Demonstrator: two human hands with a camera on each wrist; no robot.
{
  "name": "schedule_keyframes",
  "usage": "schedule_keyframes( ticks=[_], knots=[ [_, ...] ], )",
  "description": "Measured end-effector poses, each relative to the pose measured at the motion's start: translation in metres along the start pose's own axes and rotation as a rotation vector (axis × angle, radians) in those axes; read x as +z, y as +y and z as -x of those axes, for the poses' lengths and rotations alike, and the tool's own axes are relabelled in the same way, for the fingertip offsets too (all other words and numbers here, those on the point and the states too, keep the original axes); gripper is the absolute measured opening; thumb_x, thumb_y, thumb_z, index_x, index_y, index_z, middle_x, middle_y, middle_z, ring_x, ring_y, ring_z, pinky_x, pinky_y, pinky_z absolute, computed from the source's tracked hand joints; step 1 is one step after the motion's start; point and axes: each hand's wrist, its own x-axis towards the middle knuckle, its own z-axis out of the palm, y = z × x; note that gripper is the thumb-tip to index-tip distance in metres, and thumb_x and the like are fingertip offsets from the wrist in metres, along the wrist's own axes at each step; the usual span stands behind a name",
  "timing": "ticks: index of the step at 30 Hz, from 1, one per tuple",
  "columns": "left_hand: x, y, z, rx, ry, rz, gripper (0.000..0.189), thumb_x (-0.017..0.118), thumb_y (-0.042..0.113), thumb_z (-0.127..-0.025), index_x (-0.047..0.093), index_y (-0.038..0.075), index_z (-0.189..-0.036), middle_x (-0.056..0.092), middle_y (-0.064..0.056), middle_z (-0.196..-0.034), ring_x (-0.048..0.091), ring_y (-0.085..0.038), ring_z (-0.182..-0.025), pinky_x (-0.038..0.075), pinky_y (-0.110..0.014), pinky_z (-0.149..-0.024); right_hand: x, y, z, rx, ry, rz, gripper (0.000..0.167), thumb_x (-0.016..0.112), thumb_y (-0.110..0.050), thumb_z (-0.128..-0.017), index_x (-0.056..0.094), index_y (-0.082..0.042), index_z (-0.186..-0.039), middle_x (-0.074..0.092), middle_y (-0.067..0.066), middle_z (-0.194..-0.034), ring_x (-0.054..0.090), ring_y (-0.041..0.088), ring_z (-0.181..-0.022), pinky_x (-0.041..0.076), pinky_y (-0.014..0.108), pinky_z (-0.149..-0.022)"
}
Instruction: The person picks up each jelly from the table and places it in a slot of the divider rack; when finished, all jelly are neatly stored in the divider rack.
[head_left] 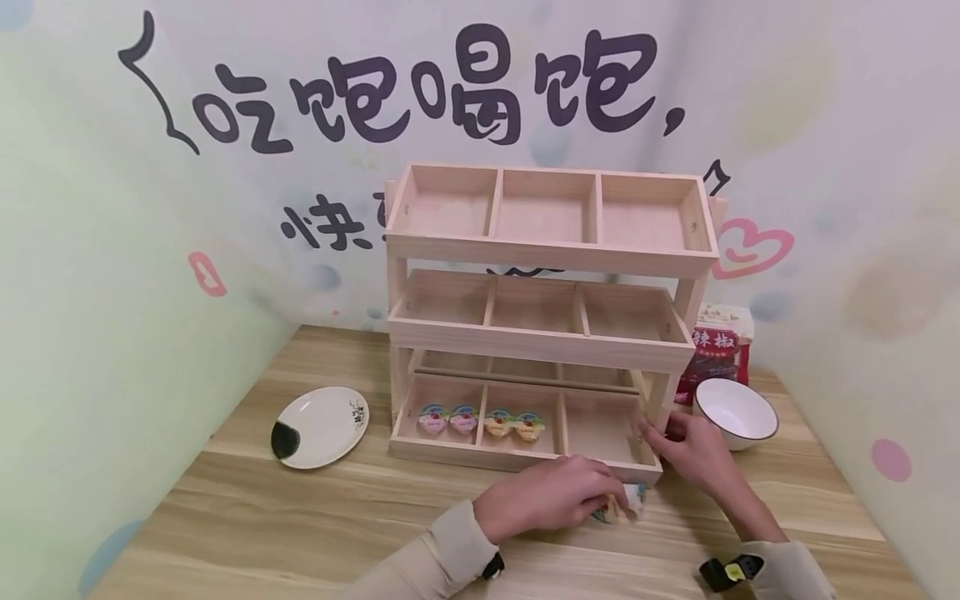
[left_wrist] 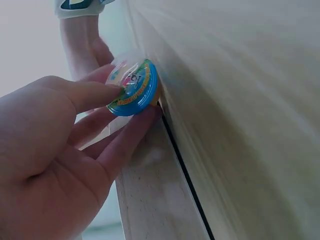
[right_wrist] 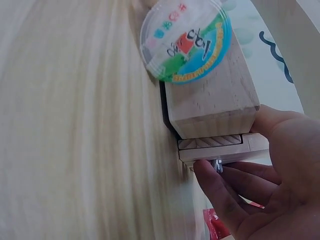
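My left hand (head_left: 555,497) pinches a jelly cup (left_wrist: 134,87) with a blue-rimmed printed lid, just in front of the bottom tier of a wooden three-tier rack (head_left: 551,358). The lid shows large in the right wrist view, close to the rack's front board. My right hand (head_left: 693,450) grips the rack's lower right end, thumb on one side and fingers on the other, by a metal screw (right_wrist: 218,166). Two pink jelly cups (head_left: 447,419) lie in the bottom tier's left compartment. Two yellow jelly cups (head_left: 514,425) are in its middle compartment.
A white oval plate (head_left: 322,425) with a black patch lies left of the rack. On the right stand a white bowl (head_left: 737,410) and, behind it, a red packet (head_left: 716,354). Printed cloth walls enclose the wooden table (head_left: 300,517).
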Motion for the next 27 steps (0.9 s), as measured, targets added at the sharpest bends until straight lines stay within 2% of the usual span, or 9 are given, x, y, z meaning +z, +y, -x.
schedule_keyframes(
  ticks=[3,6,11,17,19,22,25,27],
  knots=[
    [0.000,-0.001,-0.002,-0.020,-0.034,0.012,0.029,0.057,0.017,-0.113,0.078,0.030,-0.130,0.074,0.016,-0.134,0.065,0.009,-0.119,0.049,-0.007,-0.097,0.000,0.000,0.000,0.002,0.001,-0.002,0.069,0.071,-0.052,-0.103,0.065,0.006,-0.141,0.077,0.027,-0.122,0.072,0.025,-0.094,0.061,0.034,-0.074],
    [-0.001,-0.001,0.000,-0.024,-0.035,0.042,0.030,0.056,0.018,-0.114,0.078,0.030,-0.131,0.073,0.014,-0.133,0.064,0.007,-0.122,0.048,-0.008,-0.101,0.001,0.001,0.000,-0.007,0.007,-0.005,0.067,0.072,-0.050,-0.103,0.065,0.006,-0.140,0.077,0.027,-0.122,0.073,0.026,-0.095,0.061,0.033,-0.074],
    [-0.003,-0.003,0.002,-0.008,0.001,0.046,0.028,0.057,0.015,-0.113,0.077,0.023,-0.130,0.075,0.009,-0.128,0.066,0.005,-0.116,0.049,-0.009,-0.100,0.001,0.002,0.000,-0.013,0.015,-0.007,0.067,0.072,-0.050,-0.103,0.065,0.005,-0.141,0.077,0.027,-0.123,0.074,0.027,-0.097,0.061,0.031,-0.074],
    [0.000,-0.003,0.004,-0.067,0.052,-0.024,0.024,0.061,0.014,-0.111,0.076,0.024,-0.127,0.077,0.010,-0.115,0.068,0.004,-0.105,0.053,-0.011,-0.090,0.002,0.004,0.001,-0.009,0.016,-0.015,0.069,0.072,-0.051,-0.103,0.064,0.005,-0.144,0.075,0.028,-0.127,0.075,0.029,-0.101,0.066,0.040,-0.080],
    [0.000,-0.003,0.005,-0.078,0.056,-0.021,0.023,0.062,0.017,-0.111,0.077,0.024,-0.127,0.075,0.010,-0.113,0.066,0.005,-0.101,0.051,-0.009,-0.089,0.002,0.004,0.001,-0.006,0.015,-0.016,0.070,0.072,-0.051,-0.103,0.063,0.005,-0.144,0.075,0.028,-0.128,0.075,0.030,-0.102,0.066,0.042,-0.081],
    [-0.003,-0.004,0.008,-0.081,0.025,0.018,0.023,0.065,0.028,-0.110,0.076,0.023,-0.131,0.074,0.010,-0.117,0.064,0.005,-0.101,0.049,-0.007,-0.088,0.002,0.004,0.000,0.004,0.010,-0.018,0.071,0.072,-0.052,-0.103,0.063,0.004,-0.145,0.075,0.028,-0.128,0.074,0.028,-0.101,0.065,0.040,-0.081],
    [-0.007,-0.007,0.009,-0.071,-0.046,0.085,0.038,0.072,0.040,-0.106,0.071,0.021,-0.138,0.072,0.008,-0.125,0.061,0.006,-0.103,0.046,-0.005,-0.088,0.001,0.003,0.000,0.013,-0.004,-0.025,0.072,0.071,-0.053,-0.103,0.062,0.004,-0.147,0.074,0.028,-0.129,0.073,0.027,-0.099,0.064,0.038,-0.080],
    [-0.011,-0.008,0.008,-0.061,-0.092,0.119,0.047,0.078,0.042,-0.101,0.068,0.019,-0.141,0.071,0.007,-0.129,0.060,0.006,-0.106,0.046,-0.005,-0.090,0.000,0.003,0.001,0.017,-0.012,-0.030,0.073,0.071,-0.053,-0.103,0.061,0.004,-0.148,0.074,0.028,-0.130,0.073,0.027,-0.099,0.065,0.039,-0.081]
  ],
)
